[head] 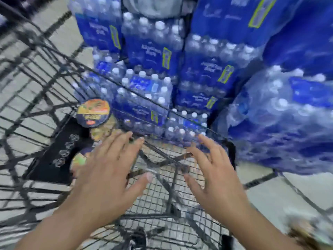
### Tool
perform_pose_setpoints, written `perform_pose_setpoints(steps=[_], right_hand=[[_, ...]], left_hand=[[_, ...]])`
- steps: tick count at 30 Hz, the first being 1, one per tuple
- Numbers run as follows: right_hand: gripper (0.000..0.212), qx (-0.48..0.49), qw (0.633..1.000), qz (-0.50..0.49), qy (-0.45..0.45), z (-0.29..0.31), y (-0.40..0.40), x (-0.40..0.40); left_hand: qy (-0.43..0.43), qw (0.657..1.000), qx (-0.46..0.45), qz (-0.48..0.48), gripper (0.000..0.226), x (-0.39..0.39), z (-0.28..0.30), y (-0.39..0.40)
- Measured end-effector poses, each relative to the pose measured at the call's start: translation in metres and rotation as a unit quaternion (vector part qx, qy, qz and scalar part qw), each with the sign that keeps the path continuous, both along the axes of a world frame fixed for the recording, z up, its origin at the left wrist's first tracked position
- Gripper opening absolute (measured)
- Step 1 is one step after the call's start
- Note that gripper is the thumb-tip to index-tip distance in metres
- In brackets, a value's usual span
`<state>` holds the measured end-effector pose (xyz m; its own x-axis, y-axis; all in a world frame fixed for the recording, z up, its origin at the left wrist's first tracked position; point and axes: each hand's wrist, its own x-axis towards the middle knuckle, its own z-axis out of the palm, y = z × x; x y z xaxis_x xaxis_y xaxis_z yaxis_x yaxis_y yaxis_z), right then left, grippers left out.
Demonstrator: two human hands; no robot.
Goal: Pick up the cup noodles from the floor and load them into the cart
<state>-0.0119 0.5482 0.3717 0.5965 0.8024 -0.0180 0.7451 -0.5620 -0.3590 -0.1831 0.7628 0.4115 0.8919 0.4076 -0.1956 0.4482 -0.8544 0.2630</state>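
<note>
The frame is blurred by motion. A black wire cart [173, 179] fills the lower left and middle. Inside it stands a cup noodles [93, 112] with an orange and dark lid, on top of another cup [106, 130]. A further cup [79, 160] lies lower, partly hidden by my left hand [110, 170]. That hand hovers over the cart with fingers spread and holds nothing. My right hand [212, 170] is also spread and empty, over the cart's right part.
Stacked packs of bottled water [153, 56] in blue wrap rise just beyond the cart and to the right [288, 114]. A black flap [55, 152] lies in the cart. Light tiled floor [270, 193] shows around. A blurred object [306, 230] sits at the bottom right.
</note>
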Motion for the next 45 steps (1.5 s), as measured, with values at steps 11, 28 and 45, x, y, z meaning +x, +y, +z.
perform_pose_setpoints(steps=[11, 28, 45], right_hand=[[0.056, -0.075, 0.880, -0.461, 0.083, -0.053, -0.566, -0.024], [0.077, -0.222, 0.677, -0.630, 0.309, -0.247, -0.947, -0.184], [0.105, -0.322, 0.612, -0.666, 0.279, -0.514, -1.070, -0.149]], left_hand=[[-0.083, 0.961, -0.050, -0.260, 0.080, 0.201, -0.023, -0.420], [0.167, 0.922, -0.154, -0.314, 0.071, 0.227, -0.297, -0.853], [0.262, 0.905, -0.116, -0.315, 0.128, 0.365, -0.596, -1.012]])
